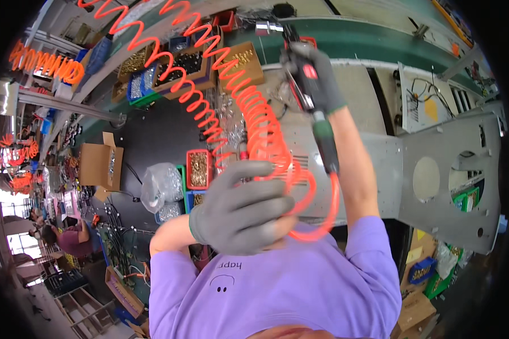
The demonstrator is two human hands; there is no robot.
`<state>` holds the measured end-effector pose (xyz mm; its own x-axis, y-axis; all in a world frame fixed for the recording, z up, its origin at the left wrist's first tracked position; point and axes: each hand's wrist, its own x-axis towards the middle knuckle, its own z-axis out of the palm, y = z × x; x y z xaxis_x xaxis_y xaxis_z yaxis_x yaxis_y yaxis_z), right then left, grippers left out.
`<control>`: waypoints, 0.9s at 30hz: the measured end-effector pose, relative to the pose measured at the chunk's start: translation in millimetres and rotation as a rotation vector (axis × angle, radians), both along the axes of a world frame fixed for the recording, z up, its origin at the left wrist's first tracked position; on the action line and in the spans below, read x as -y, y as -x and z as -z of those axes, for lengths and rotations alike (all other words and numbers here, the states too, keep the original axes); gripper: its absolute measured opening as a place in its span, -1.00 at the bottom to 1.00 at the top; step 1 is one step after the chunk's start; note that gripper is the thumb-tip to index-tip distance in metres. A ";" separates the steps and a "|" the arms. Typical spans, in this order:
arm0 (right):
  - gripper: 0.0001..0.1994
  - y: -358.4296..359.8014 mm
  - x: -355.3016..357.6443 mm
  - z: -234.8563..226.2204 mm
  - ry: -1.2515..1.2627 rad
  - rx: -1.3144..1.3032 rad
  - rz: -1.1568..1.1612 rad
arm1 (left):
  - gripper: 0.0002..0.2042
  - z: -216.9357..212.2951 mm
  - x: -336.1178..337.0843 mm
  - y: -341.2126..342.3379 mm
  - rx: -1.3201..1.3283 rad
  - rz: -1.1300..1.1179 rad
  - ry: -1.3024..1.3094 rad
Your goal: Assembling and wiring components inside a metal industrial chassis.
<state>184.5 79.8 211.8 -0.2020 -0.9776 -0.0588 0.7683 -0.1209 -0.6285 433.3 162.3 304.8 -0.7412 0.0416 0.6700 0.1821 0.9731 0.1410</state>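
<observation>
My right hand [316,79], in a grey glove, is closed around a black and red air wrench [301,85]. A shiny socket [268,27] points left from the tool's far end. From its near end, a green and black connector [324,141] leads into a red coiled air hose [266,121]. My left hand [240,209], also gloved and slightly blurred, hovers before my chest with fingers apart and loosely bent. Hose loops pass by its fingertips; contact with them is unclear. Beneath lies a grey sheet-metal panel [367,169] with slots and a raised side plate [464,175].
Left of the panel stand a red bin of brass-coloured fasteners [198,169], a plastic bag [162,186] and an open cardboard box [100,166]. Boxes of small parts [184,68] line the far left. A second coil [136,34] hangs across. Another person [76,240] is at far left.
</observation>
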 end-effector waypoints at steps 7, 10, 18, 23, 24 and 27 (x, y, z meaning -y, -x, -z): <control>-0.64 -32.2 -169.3 131.1 -0.321 0.221 -0.059 | -0.85 225.1 -4.6 -97.5 0.003 -0.722 -1.387; -0.71 -58.6 -185.5 181.5 -0.419 0.318 -0.017 | -0.75 302.4 4.9 -87.7 0.034 -0.626 -1.754; -0.76 -87.1 -196.6 201.4 -0.702 -0.027 -0.188 | -0.78 344.9 70.6 4.0 0.491 -0.444 -1.470; -0.79 -98.8 -204.6 219.1 -0.713 0.132 -0.013 | -0.79 333.6 66.8 28.8 0.182 -0.267 -1.848; -0.79 -98.6 -203.2 213.9 -0.733 0.155 -0.004 | -0.79 345.8 72.2 19.2 0.238 -0.259 -1.774; -0.79 -97.4 -192.7 208.2 -0.652 0.157 0.049 | -0.77 374.0 78.9 -4.5 0.474 -0.245 -1.303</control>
